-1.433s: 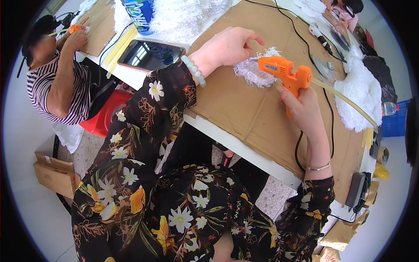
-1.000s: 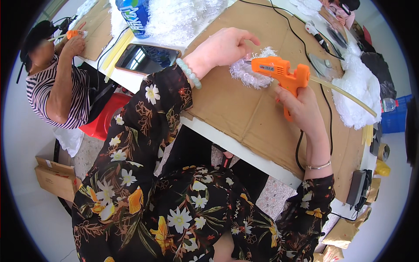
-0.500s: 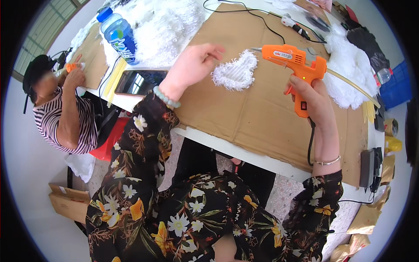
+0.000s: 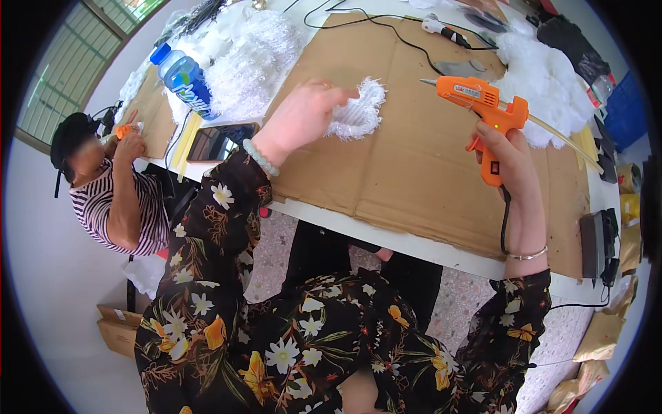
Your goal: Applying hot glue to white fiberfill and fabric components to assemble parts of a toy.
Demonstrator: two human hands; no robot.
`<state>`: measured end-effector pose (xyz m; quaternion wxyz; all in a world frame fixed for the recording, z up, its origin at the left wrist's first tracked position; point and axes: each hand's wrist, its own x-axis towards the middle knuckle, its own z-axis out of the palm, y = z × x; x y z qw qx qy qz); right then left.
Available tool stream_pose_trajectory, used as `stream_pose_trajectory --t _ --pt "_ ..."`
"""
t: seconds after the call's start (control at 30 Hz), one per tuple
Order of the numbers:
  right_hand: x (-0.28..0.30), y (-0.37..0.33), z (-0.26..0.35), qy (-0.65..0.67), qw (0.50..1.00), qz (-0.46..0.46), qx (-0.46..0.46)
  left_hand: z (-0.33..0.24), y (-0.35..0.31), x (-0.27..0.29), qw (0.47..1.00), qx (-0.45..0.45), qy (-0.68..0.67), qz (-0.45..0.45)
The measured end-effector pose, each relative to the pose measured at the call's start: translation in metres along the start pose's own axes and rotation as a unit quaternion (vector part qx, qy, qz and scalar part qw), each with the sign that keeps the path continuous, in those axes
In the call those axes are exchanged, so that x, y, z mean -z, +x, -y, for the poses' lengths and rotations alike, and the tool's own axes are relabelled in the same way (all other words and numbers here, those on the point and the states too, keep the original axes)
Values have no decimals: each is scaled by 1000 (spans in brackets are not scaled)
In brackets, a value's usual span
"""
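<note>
On the brown cardboard [image 4: 407, 172] lies a white, fringed, heart-shaped piece of fabric [image 4: 362, 117] with a ribbed middle. My left hand [image 4: 303, 114] reaches over its left edge, index finger stretched out and the other fingers partly hidden; nothing shows in its grasp. To the right, my right hand [image 4: 507, 148] is wrapped round the handle of an orange hot glue gun [image 4: 483, 103]. A long glue stick [image 4: 565, 141] juts from the gun's back. Its metal nozzle points left, toward the heart piece but apart from it.
A phone [image 4: 221, 143] and a blue-capped bottle [image 4: 183, 79] stand left of the cardboard, near fluffy white material [image 4: 252, 62]. A second glue gun [image 4: 445, 31] lies at the back with black cords. More white fluff [image 4: 531, 90] is at right. Another person [image 4: 121, 186] works at left.
My left hand has moved onto the left edge of the heart piece. The glue gun in my right hand has shifted right, away from it. The whole view has turned slightly.
</note>
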<state>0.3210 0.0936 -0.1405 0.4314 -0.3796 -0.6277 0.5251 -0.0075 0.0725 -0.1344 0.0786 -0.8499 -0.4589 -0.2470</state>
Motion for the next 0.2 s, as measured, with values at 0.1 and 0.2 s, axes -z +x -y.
stream_pose_trajectory --t 0.1,0.2 --pt "-3 1 1 5 1000 23 -1 1 -3 0 999 38 -34 14" --pt "6 1 -4 -5 999 33 -6 2 1 -2 994 60 -93 -1"
